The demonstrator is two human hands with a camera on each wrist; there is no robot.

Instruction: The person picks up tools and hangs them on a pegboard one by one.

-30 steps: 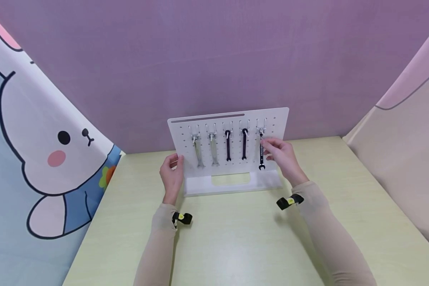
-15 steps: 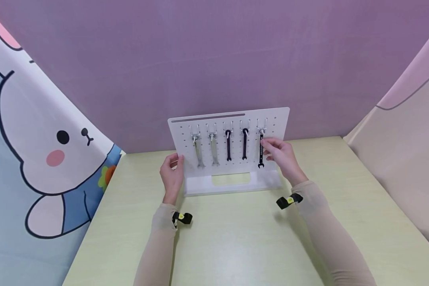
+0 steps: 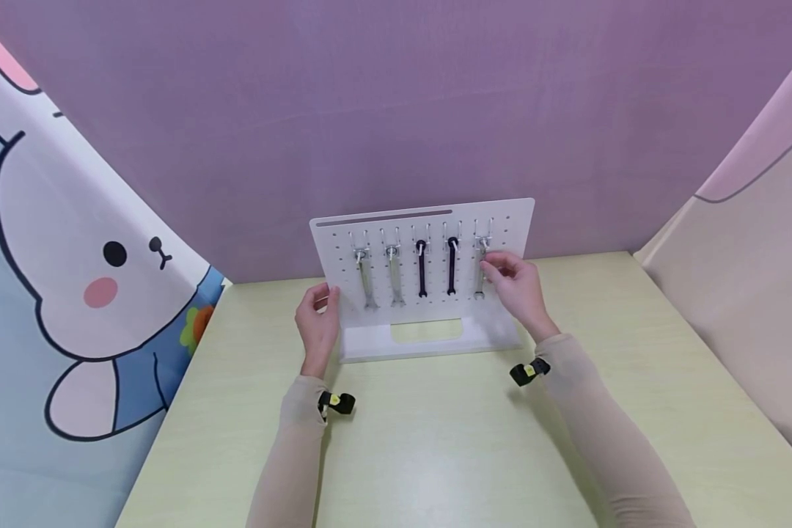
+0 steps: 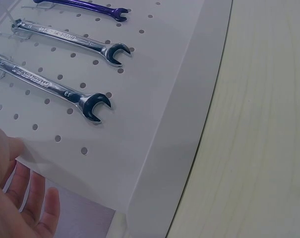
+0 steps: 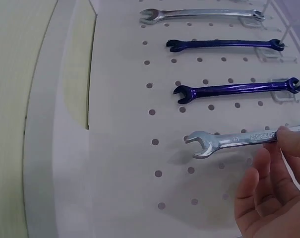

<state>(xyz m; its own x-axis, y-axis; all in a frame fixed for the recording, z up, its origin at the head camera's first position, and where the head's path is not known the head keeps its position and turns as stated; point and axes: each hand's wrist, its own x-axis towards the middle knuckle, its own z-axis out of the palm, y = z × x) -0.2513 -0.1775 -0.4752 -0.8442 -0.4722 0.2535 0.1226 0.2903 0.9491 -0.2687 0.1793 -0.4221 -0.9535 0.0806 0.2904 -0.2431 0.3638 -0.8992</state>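
Note:
A white pegboard stand (image 3: pixel 511 214) stands upright on the table, with a row of combination wrenches hanging from its clear hooks. At its right end, my right hand (image 3: pixel 520 287) pinches the shaft of a silver wrench (image 5: pixel 209 144) between thumb and fingers. That wrench's open end points down and lies close to the board; its upper end is at the hook. My left hand (image 3: pixel 319 323) grips the board's left edge, thumb on the front face and fingers behind it. Beside that hand hang two silver wrenches, the outer wrench (image 4: pixel 50 88) being nearest.
Two dark purple-blue wrenches, a left one (image 3: pixel 422 271) and a right one (image 3: pixel 452 268), hang mid-board. The stand's base (image 3: pixel 366 343) has a cutout and rests on the pale wooden table (image 3: pixel 422 440). A purple cloth (image 3: pixel 396 110) rises behind, with printed cloths at both sides.
The right-end wrench's lower end has swung up and back toward the board, and its shaft now looks light instead of dark. My right hand shifted slightly with it. My left hand stayed put.

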